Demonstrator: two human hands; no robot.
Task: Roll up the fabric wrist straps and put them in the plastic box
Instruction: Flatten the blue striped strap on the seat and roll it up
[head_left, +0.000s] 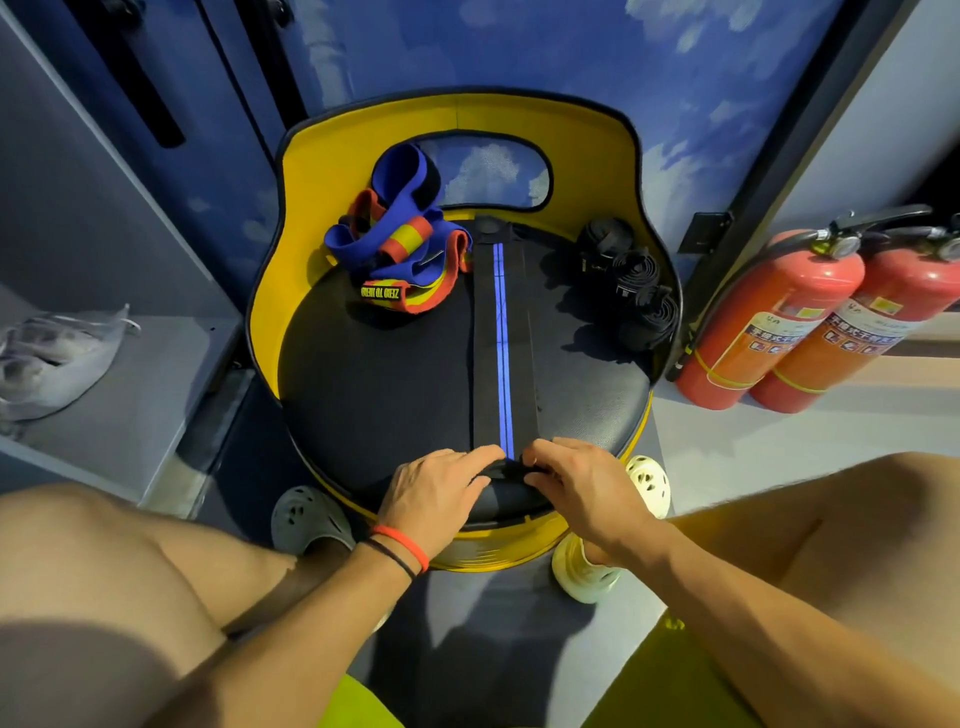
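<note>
My knees (104, 571) fill the lower corners, and my forearms run forward between them to the near edge of the seat (374, 374). My left grip (434, 493) and right grip (582, 486) meet there, fingers curled and pinching the near end of the strap (500, 338), which is turned over into a small roll (511, 472) between my fingertips. The roll sits right at the seat's front rim.

Beyond my grips the strap lies flat and straight, black with a blue stripe, running down the middle of the seat to the foot of the chair back (332, 171). The seat on either side of it is bare padding.

At the far left, against the back, lies a loose heap of coloured straps (400, 249), just beside the flat strap's far end. At the far right, along the rim, sit black rolls (631, 283), apart from the strap.

The yellow back curves round the far half of the seat; the near half has no wall. Two extinguishers (769, 312) stand on the floor to the right, a bag (57, 358) lies on a shelf to the left, and clogs (306, 514) show under the front rim.
</note>
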